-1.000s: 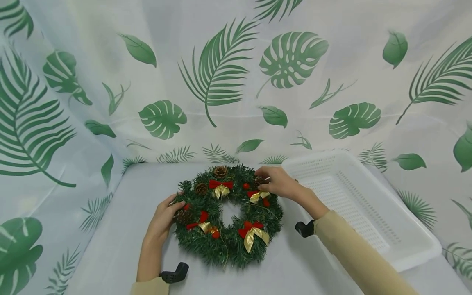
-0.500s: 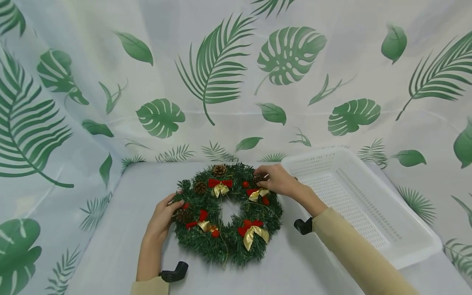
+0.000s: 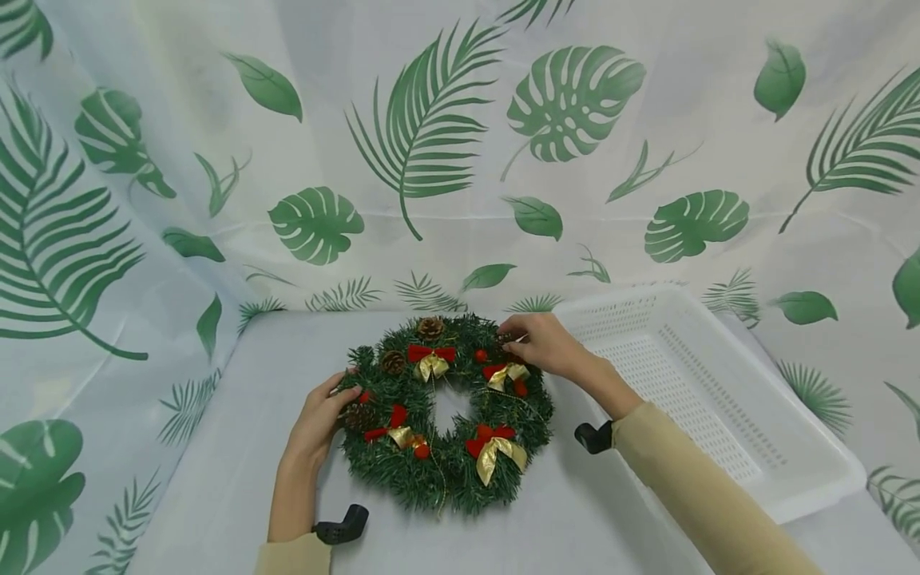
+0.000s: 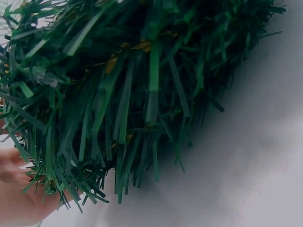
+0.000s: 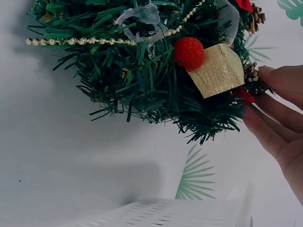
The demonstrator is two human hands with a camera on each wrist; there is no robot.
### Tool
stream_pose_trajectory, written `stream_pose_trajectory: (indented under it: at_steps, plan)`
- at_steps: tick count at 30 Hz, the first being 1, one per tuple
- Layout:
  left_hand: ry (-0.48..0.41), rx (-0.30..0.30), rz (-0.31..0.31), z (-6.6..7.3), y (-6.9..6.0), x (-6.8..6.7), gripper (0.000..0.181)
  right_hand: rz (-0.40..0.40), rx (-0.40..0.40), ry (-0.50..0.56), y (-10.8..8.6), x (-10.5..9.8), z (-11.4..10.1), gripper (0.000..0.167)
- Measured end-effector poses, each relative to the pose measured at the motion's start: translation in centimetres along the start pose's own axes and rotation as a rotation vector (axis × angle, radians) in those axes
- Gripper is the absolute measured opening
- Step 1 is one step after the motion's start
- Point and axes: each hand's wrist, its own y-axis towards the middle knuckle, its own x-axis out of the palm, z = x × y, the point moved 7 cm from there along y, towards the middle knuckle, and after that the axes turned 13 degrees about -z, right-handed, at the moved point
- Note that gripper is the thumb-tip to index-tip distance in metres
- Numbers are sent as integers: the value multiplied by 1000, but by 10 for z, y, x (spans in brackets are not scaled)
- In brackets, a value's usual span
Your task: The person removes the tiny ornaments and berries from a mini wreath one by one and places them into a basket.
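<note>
- The wreath (image 3: pixel 496 411) sits near the tabletop's (image 3: pixel 237 463) far edge, barely moved.
- My left hand (image 3: pixel 315 417) grips its left side.
- My right hand (image 3: pixel 544 345) pinches a cone (image 5: pixel 254 85), now more covered, suggesting fine adjustment.

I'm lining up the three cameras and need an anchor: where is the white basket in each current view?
Head: the white basket is on the right side, partly hidden by the sleeve.
Left wrist: not in the picture.
Right wrist: only part of it, along the bottom edge.
Shared landmark: the green wreath, below centre in the head view, at the top in both wrist views.
</note>
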Motion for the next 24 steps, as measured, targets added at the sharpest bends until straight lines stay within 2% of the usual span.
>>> stream_pose_trajectory:
  at_steps: [7,13,19,24]
  plan:
    - [6,6,-6,3,-2,1,74,29,7,7,-2,-3,0,20]
    - [17,-3,-2,-1,-5,0,73,25,-11,10,-1,1,-4,19]
    - [26,11,-9,1,-2,1,71,47,-31,-34,0,-1,-8,17]
    - [39,12,-19,3,-2,1,72,44,-27,-24,0,1,-10,14]
